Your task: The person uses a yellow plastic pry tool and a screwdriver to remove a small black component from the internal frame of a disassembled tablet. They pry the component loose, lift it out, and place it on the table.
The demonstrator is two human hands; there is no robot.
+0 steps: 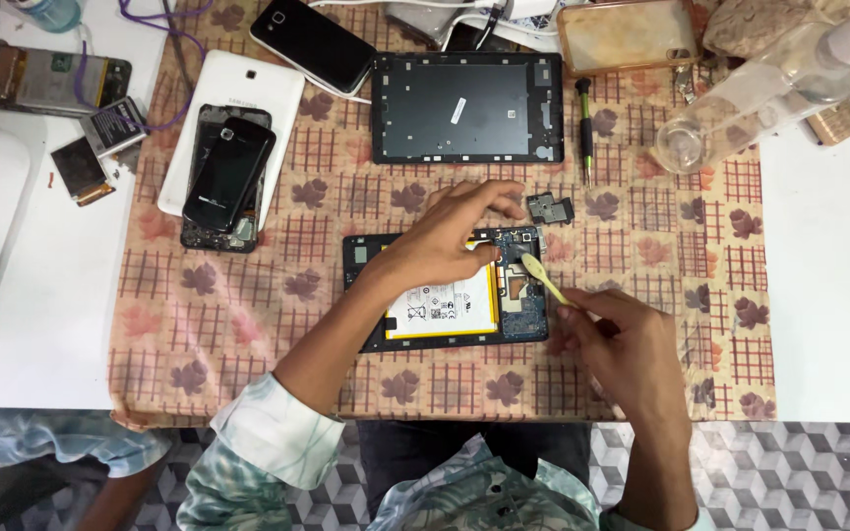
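Two hands work over an opened tablet [445, 295] that lies near the middle of the patterned cloth [248, 315] on the desk [828, 246]. Its back is off, so a white battery with a yellow edge [442, 307] and a blue circuit board [521, 285] show inside the black frame. The left hand [445, 236] presses down on the upper part of the tablet, its fingers spread and flat, holding nothing. The right hand [622, 339], at 4 o'clock from the tablet, pinches a pale plastic pry tool [543, 278] between thumb and fingers; the tool's tip rests on the circuit board near the tablet's right edge.

Just at 1 o'clock from the tablet lies a small loose metal part [550, 208]. At 12 o'clock sits a black tablet back frame [467, 106], with a green-handled screwdriver [585, 128] upright beside its right edge. At 10 o'clock a white tablet [238, 88] carries a stack of dark phones [228, 177]. Another black phone [314, 44] lies at 11 o'clock. A clear phone case [627, 34] lies at 1 o'clock, and a clear plastic bottle [759, 93] lies tilted at 2 o'clock. Loose batteries [110, 126] and an opened phone [46, 79] rest on the bare desk at 10 o'clock, well apart from the hands.
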